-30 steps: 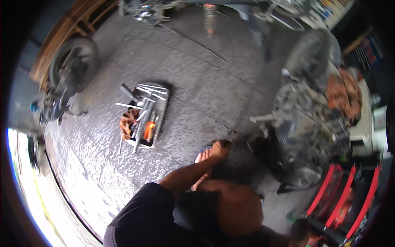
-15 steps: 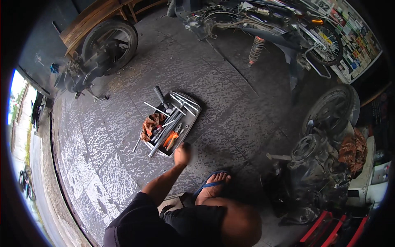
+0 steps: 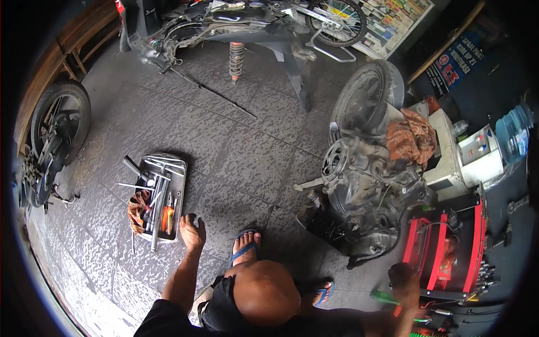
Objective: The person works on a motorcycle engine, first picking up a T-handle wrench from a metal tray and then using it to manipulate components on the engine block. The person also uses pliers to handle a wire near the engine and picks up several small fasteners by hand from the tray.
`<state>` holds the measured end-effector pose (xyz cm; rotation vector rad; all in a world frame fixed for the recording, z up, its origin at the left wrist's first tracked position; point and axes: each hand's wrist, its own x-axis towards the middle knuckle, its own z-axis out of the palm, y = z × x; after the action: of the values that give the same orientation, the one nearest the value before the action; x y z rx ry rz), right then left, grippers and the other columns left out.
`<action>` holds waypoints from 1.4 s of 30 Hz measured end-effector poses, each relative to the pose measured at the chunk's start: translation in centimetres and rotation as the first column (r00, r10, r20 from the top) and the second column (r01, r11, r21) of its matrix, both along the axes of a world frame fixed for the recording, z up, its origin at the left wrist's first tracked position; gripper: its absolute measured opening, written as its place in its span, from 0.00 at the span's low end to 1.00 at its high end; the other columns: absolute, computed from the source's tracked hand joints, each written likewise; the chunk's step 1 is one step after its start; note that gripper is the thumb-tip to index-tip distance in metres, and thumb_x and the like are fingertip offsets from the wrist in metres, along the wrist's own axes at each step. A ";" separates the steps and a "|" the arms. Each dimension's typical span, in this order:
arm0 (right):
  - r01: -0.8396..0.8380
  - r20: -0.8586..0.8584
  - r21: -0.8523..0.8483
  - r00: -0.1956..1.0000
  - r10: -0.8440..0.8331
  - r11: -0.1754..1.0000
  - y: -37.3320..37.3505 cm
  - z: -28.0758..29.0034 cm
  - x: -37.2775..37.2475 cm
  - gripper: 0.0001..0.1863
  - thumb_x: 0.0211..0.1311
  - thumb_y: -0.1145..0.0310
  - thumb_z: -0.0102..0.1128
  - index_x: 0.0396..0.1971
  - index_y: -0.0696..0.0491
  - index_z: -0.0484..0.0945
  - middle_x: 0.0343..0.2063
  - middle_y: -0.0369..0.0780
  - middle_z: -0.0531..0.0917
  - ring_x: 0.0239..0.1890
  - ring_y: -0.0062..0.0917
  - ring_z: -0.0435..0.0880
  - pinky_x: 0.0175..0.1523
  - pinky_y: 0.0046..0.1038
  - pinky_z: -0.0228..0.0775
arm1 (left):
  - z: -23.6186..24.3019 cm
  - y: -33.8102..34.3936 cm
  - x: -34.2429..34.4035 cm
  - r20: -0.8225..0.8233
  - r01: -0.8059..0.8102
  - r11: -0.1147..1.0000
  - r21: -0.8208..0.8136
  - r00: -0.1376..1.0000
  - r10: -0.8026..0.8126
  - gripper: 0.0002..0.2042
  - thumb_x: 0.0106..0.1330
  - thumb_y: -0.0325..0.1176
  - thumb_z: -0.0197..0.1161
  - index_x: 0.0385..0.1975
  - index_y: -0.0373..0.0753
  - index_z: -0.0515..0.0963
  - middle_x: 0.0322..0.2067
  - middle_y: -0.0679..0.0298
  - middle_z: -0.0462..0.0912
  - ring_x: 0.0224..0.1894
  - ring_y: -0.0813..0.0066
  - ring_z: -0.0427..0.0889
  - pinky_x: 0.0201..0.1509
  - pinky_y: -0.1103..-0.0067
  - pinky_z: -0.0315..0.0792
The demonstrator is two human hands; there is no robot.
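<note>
My left hand (image 3: pixel 192 231) is just off the near right corner of a metal tray (image 3: pixel 178 194). Its fingers are apart, and nothing shows in them. In the tray lie long metal bars and wrenches (image 3: pixel 159 202), orange-handled pliers (image 3: pixel 168 219) and a brown patterned rag (image 3: pixel 136 210). My right hand (image 3: pixel 404 282) is low on the right, beside a red and black tool rack (image 3: pixel 443 253). Dark and smeared, its fingers do not show whether they hold anything. A green object (image 3: pixel 384 296) lies next to it.
A greasy engine with a wheel (image 3: pixel 365 191) stands at right, a brown rag (image 3: pixel 412 137) on it. Beyond is a partly stripped motorcycle (image 3: pixel 236 33), with a thin rod (image 3: pixel 213 95) on the floor. Another wheel assembly (image 3: pixel 59 123) stands far left. My sandalled foot (image 3: pixel 245 245) is in front.
The view has swung to the right, so the tray sits further left. My right hand has come into view by the tool rack. My left hand remains close to the tray.
</note>
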<state>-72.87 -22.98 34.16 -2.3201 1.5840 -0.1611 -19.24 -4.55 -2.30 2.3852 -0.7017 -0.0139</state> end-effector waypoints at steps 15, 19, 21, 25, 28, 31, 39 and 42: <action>0.364 0.319 0.015 0.881 -0.349 0.931 -7.4 1.7 0.5 0.16 0.67 0.59 0.62 0.36 0.60 0.80 0.26 0.40 0.81 0.28 0.24 0.78 0.36 0.29 0.71 | 7.3 -11.6 -11.9 -0.321 0.405 0.833 -0.377 0.786 -0.528 0.06 0.61 0.30 0.63 0.32 0.34 0.82 0.33 0.50 0.82 0.36 0.50 0.83 0.42 0.64 0.77; 0.471 0.598 0.030 0.698 -0.394 0.881 -13.0 -1.1 0.4 0.27 0.67 0.50 0.64 0.51 0.60 0.77 0.42 0.38 0.82 0.41 0.25 0.80 0.47 0.30 0.72 | 13.0 -17.1 -13.1 -0.282 0.416 0.769 -0.485 0.758 -0.588 0.10 0.62 0.34 0.65 0.36 0.33 0.81 0.35 0.48 0.82 0.39 0.48 0.83 0.43 0.63 0.77; 0.561 0.695 -0.059 0.617 -0.370 0.825 -15.9 -3.6 -1.2 0.34 0.67 0.46 0.62 0.59 0.62 0.74 0.53 0.45 0.80 0.54 0.31 0.77 0.61 0.32 0.68 | 17.2 -21.3 -14.2 -0.262 0.450 0.701 -0.553 0.705 -0.659 0.13 0.64 0.36 0.65 0.41 0.33 0.80 0.38 0.48 0.83 0.43 0.52 0.84 0.45 0.64 0.77; 0.550 0.722 -0.068 0.603 -0.339 0.833 -20.2 -4.7 0.3 0.41 0.70 0.40 0.54 0.65 0.64 0.69 0.62 0.49 0.74 0.65 0.36 0.71 0.70 0.31 0.57 | 24.6 -28.5 -15.1 -0.223 0.366 0.508 -0.779 0.597 -0.771 0.23 0.70 0.44 0.60 0.58 0.33 0.74 0.52 0.47 0.81 0.56 0.53 0.80 0.60 0.64 0.73; 0.557 0.746 -0.022 0.562 -0.358 0.830 -22.8 -5.3 1.8 0.38 0.70 0.41 0.55 0.60 0.64 0.73 0.57 0.47 0.79 0.58 0.33 0.75 0.66 0.30 0.62 | 28.8 -31.4 -15.6 -0.307 0.307 0.447 -0.840 0.410 -0.859 0.26 0.72 0.46 0.58 0.62 0.35 0.70 0.57 0.47 0.78 0.62 0.56 0.75 0.66 0.68 0.67; 0.483 0.700 0.059 0.604 -0.380 0.874 -23.7 -4.1 2.7 0.36 0.71 0.43 0.55 0.59 0.65 0.74 0.54 0.47 0.80 0.55 0.32 0.76 0.64 0.30 0.63 | 29.2 -33.0 -16.2 -0.347 0.269 0.411 -0.871 0.256 -0.902 0.22 0.72 0.44 0.57 0.60 0.37 0.71 0.51 0.53 0.79 0.56 0.65 0.75 0.63 0.72 0.66; 0.409 0.607 -0.244 0.771 -0.190 0.880 -25.2 -6.5 0.4 0.30 0.75 0.54 0.52 0.61 0.67 0.71 0.57 0.50 0.79 0.60 0.35 0.76 0.66 0.31 0.62 | 28.9 -33.6 -17.1 -0.318 0.178 0.349 -0.920 0.182 -0.930 0.21 0.72 0.41 0.56 0.59 0.36 0.70 0.45 0.61 0.78 0.49 0.73 0.73 0.57 0.75 0.66; 0.389 0.586 -0.188 0.781 -0.215 0.902 -25.2 -6.3 0.2 0.29 0.75 0.56 0.51 0.63 0.67 0.69 0.58 0.51 0.78 0.61 0.36 0.75 0.67 0.32 0.62 | 28.7 -33.5 -17.0 -0.301 0.179 0.336 -0.924 0.197 -0.933 0.21 0.72 0.41 0.56 0.59 0.36 0.70 0.44 0.61 0.78 0.48 0.74 0.73 0.55 0.76 0.67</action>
<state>-72.65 -48.14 27.85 -1.9107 1.6774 -1.1235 -36.26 -38.03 26.39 0.8069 -0.9062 -1.0352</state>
